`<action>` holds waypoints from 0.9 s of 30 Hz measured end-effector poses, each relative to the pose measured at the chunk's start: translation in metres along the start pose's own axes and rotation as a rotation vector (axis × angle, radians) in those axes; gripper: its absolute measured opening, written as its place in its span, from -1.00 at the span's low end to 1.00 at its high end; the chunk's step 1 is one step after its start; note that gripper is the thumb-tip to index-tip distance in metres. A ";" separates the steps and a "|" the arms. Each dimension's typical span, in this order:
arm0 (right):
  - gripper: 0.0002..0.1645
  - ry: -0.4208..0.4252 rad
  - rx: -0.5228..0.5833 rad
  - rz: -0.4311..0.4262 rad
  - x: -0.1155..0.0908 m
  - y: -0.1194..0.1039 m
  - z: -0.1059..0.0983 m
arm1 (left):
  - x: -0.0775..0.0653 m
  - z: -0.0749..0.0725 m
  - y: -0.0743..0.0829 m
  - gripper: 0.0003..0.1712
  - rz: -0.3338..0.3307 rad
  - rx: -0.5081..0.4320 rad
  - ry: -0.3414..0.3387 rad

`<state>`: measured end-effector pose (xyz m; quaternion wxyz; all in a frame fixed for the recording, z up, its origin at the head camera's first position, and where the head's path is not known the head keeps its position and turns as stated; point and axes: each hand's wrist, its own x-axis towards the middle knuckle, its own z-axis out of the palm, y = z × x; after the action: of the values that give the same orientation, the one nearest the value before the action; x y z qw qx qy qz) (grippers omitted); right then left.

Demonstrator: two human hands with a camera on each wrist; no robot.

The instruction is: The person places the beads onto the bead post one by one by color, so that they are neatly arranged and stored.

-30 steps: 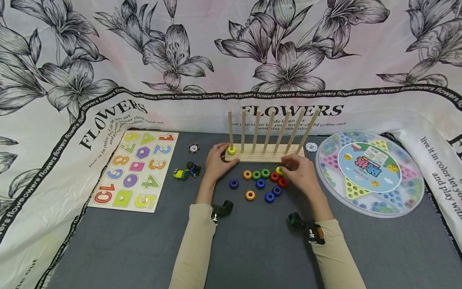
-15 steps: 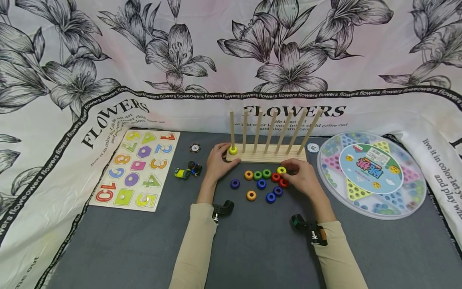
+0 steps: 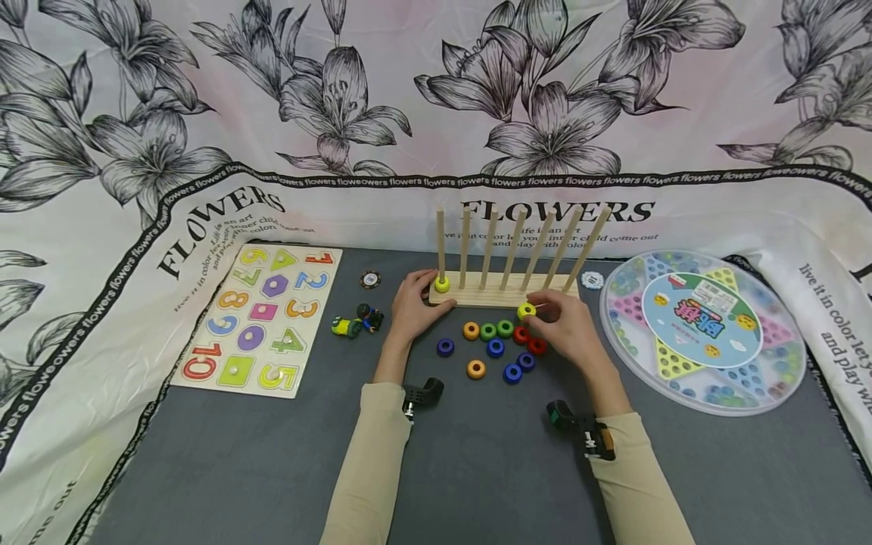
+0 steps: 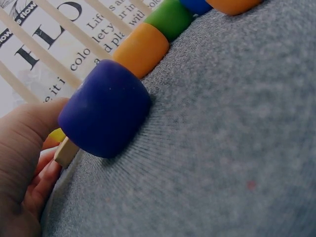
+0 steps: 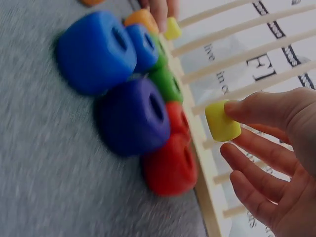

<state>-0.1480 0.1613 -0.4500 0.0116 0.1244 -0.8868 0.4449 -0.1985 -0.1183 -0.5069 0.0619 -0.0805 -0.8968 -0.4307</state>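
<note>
A wooden peg board point(image 3: 490, 298) with a row of upright pegs stands at the back of the table. One yellow bead point(image 3: 442, 284) sits at the foot of its leftmost peg. My left hand point(image 3: 414, 309) holds the board's left end, thumb along the front and fingers round the side. Between thumb and fingers, my right hand point(image 3: 564, 322) pinches another yellow bead point(image 5: 222, 121), raised off the cloth in front of the board. Loose beads lie nearer me: a purple bead point(image 4: 106, 108), orange, green and blue ones, and a red bead point(image 5: 170, 165) close below my right hand.
A number-and-shape puzzle board point(image 3: 262, 322) lies to the left, with a small toy figure point(image 3: 357, 321) and a dark chip point(image 3: 370, 279) beside it. On the right lie a round game board point(image 3: 705, 333) and a pale chip point(image 3: 593, 280). Patterned cloth point(image 3: 341, 212) hangs behind.
My right hand has lifted the yellow bead from beside the red ones and moved it slightly up and left, towards the peg board. The left hand keeps its hold on the board.
</note>
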 end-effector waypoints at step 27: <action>-0.62 -0.009 0.027 -0.179 0.044 -0.101 0.014 | -0.002 -0.002 0.001 -0.23 0.022 -0.002 0.011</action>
<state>-0.1659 0.0833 -0.3730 0.0455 0.2054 -0.8660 0.4535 -0.1964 -0.1197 -0.5053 0.0712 -0.0880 -0.8951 -0.4312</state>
